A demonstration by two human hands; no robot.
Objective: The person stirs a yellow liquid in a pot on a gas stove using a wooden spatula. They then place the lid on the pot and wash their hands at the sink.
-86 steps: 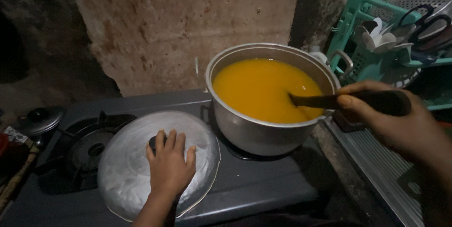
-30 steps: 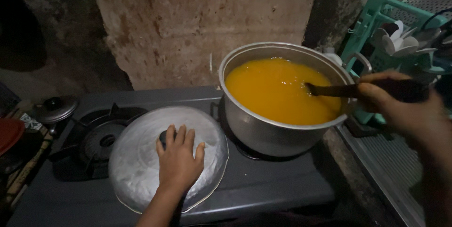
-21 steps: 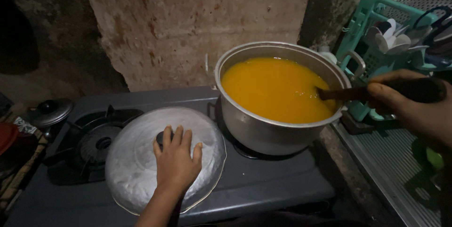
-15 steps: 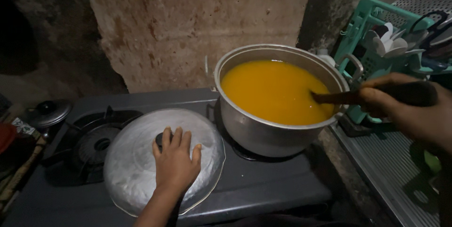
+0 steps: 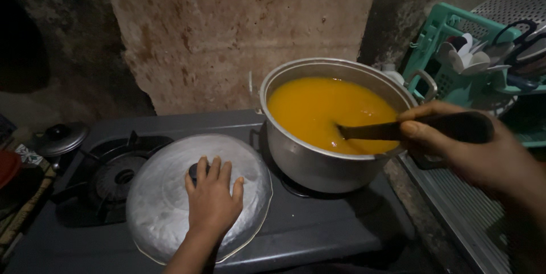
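The right hand (image 5: 483, 154) is clenched around a dark ladle handle (image 5: 421, 129) dipped in the pot (image 5: 324, 160) of orange soup (image 5: 324, 109); the left hand (image 5: 213, 203) rests flat, fingers released, on the metal lid (image 5: 165, 194) beside it.

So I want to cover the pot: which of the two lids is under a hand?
The large silver lid on the stove, under the left hand. The small dark-knobbed lid lies untouched at far left.

- One metal pot (image 5: 318, 160) of orange liquid
- Two lids: one large lid (image 5: 165, 194), one small lid (image 5: 60, 139)
- One dark ladle (image 5: 398, 130)
- Two hands: left hand (image 5: 213, 206), right hand (image 5: 472, 149)
- One teal rack (image 5: 438, 29)
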